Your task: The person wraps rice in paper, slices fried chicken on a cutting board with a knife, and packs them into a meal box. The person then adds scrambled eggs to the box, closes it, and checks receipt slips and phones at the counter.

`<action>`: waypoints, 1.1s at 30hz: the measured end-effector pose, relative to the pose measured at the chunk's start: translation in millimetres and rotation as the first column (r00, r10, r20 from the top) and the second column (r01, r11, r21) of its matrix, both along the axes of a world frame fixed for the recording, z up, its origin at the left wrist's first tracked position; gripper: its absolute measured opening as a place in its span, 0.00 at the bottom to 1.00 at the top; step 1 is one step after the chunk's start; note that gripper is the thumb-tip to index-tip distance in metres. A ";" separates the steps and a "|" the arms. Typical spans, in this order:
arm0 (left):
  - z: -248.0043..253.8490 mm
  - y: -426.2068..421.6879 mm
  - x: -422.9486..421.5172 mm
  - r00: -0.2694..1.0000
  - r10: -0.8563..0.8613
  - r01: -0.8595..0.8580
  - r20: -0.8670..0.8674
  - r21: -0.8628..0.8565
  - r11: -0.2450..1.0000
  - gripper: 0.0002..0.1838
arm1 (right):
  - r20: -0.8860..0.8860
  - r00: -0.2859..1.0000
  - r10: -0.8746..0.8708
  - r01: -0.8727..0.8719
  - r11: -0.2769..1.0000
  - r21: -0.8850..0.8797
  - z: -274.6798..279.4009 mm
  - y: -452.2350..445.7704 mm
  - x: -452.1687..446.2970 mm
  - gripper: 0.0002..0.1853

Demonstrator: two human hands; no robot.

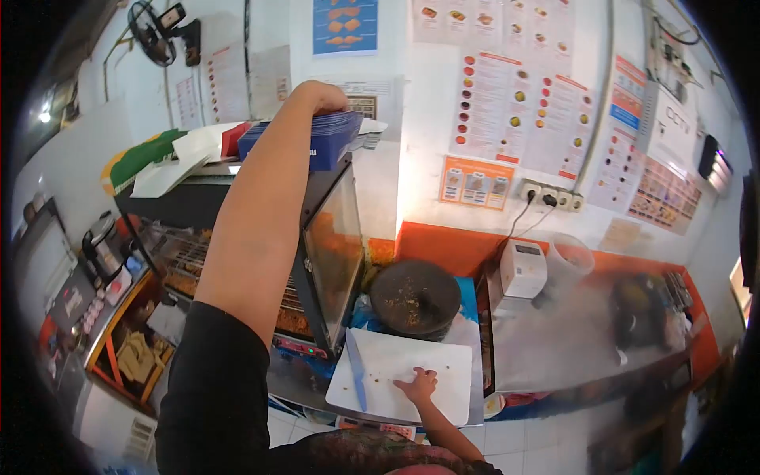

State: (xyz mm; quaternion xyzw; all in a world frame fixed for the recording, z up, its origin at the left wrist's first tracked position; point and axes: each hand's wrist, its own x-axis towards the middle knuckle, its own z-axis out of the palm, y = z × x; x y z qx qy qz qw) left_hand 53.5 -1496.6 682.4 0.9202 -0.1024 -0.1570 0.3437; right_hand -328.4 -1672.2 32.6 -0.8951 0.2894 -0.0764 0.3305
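One arm stretches up across the warming cabinet [317, 186], and my left hand [323, 96] is at the top of a stack of dark blue folded boxes [336, 138]. Its fingers are hidden behind the hand and the stack. Lower down, my right hand [419, 385] rests on the white cutting board [404, 356] with its fingers apart and nothing in them. A knife with a blue handle [360, 392] lies on the board's left side, and small crumbs are scattered around. Behind the board sits a dark round stone mortar [416, 297] with bits of food in it.
Fried food shows inside the glass cabinet on the left. White and green packaging [158, 158] lies on its top. To the right are a metal counter [570, 340], a small white printer [523, 270], a clear tub [568, 257] and wall sockets with cables.
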 end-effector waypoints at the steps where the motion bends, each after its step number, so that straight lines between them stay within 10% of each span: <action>1: 3.1 -4.2 -0.4 0.986 -0.057 0.037 0.157 0.127 0.991 0.18 | -0.008 1.000 0.028 -0.028 1.000 -0.006 0.6 -3.0 4.0 0.41; 5: 4.7 -8.0 -15.1 0.782 -0.289 -0.042 0.551 0.511 0.859 0.26 | 0.091 0.994 -0.054 0.046 0.995 0.088 -5.6 -23.3 -1.3 0.37; 7: -0.2 -20.1 -27.9 0.477 -0.305 -0.211 0.824 0.444 0.871 0.22 | 0.201 0.977 -0.066 0.046 0.994 0.100 -12.0 -34.2 -2.6 0.32; 8: 1.5 -32.2 -20.1 0.422 0.020 -0.294 0.906 0.116 0.949 0.18 | 0.251 0.966 -0.055 0.039 0.997 0.067 -16.5 -43.1 -6.8 0.30; 12: 28.2 -47.4 -85.0 0.255 0.157 -0.316 0.954 -0.071 0.946 0.12 | 0.146 0.984 -0.102 0.086 0.990 0.111 9.4 -61.2 -20.3 0.22; 18: -26.7 -54.4 -238.4 -0.165 -0.077 0.343 0.983 0.130 0.930 0.09 | 0.415 0.908 -0.059 0.021 0.995 0.095 60.5 -57.7 -33.4 0.15; 20: -96.1 -57.3 -318.5 0.097 -0.313 0.374 0.945 0.257 0.891 0.07 | 0.556 0.826 -0.094 -0.083 0.955 0.284 100.0 -42.5 -24.7 0.14; 21: -145.3 -52.4 -343.2 -0.066 -0.318 0.491 0.946 0.308 0.815 0.09 | 0.675 0.716 -0.181 -0.191 0.879 0.438 122.1 -31.0 -23.9 0.13; 22: -179.1 -42.2 -372.6 0.068 -0.515 0.488 0.855 0.422 0.764 0.10 | 0.672 0.720 -0.172 -0.198 0.878 0.436 143.7 -18.2 -27.9 0.13; 25: -306.4 -3.7 -418.2 0.387 -0.217 0.535 0.896 -0.026 0.844 0.10 | 0.846 0.488 -0.216 -0.553 0.673 0.491 193.9 3.8 -52.3 0.11; 28: -374.7 73.0 -455.4 0.939 0.032 0.168 0.342 -0.539 0.825 0.16 | 0.763 0.612 -0.208 -0.631 0.454 0.629 217.3 71.7 -65.1 0.12; 29: -411.1 96.1 -465.7 0.975 0.122 0.026 0.186 -0.639 0.769 0.18 | 0.782 0.600 0.167 -0.728 0.519 0.448 205.6 75.3 -57.6 0.09; 33: -476.0 162.1 -539.2 0.813 0.293 -0.580 -0.504 -0.646 0.496 0.17 | 0.722 0.532 0.442 -0.845 0.327 0.423 178.5 156.3 -64.0 0.04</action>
